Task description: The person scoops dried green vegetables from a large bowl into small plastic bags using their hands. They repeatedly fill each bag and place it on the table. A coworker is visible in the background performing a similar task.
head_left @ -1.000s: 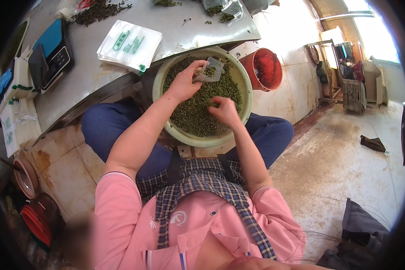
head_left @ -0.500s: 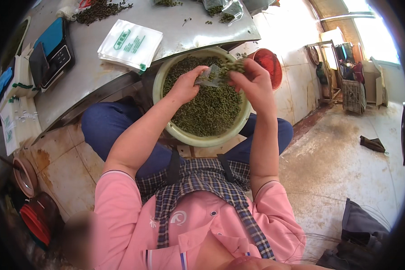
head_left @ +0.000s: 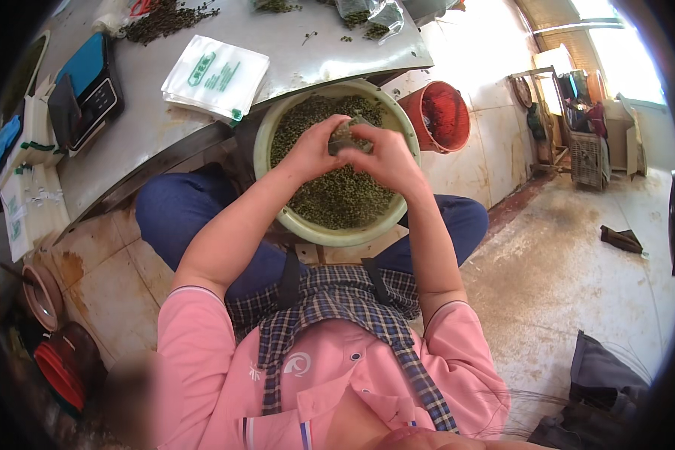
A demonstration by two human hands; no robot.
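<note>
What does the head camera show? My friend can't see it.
A person's left hand holds a small clear bag over a tub of green bits, with the right hand at the bag. Nearby are a red bucket and a metal table with stacked bags.

I wear a pink collared shirt (head_left: 195,345), a navy-and-cream checked cloth apron (head_left: 322,296) and blue trousers (head_left: 461,225); the round plastic basin (head_left: 262,142) is pale green, its small granular bits (head_left: 345,202) darker green.

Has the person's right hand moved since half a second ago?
Yes: the right hand has moved left, no longer covering part of the red bucket, and is over the pale green basin.
</note>
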